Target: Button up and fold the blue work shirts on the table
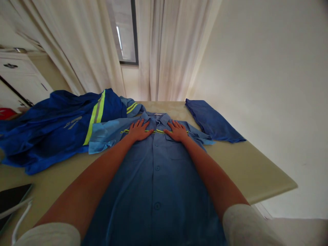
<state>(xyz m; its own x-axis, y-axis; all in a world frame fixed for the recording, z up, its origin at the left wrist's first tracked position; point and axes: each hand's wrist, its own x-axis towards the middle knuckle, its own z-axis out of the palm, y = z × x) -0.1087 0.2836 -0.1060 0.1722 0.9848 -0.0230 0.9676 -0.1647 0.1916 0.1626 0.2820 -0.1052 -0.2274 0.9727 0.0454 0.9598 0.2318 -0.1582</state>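
Observation:
A blue button-up work shirt (156, 177) lies front side up on the table, its collar at the far end and its lower part towards me. My left hand (139, 130) rests flat on the chest, fingers spread, over the thin yellow stripe. On the other side of the button line, my right hand (177, 131) presses flat on the chest with fingers apart, just above a pocket flap. Both sleeves spread outward, the left one showing a lighter blue. Neither hand grips anything.
A bright blue garment (58, 123) with a yellow-grey band lies heaped at left. Folded dark blue cloth (212, 119) sits at the table's (256, 174) far right. A dark flat device (12, 201) with a white cable is at near left. Curtains (174, 44) hang behind.

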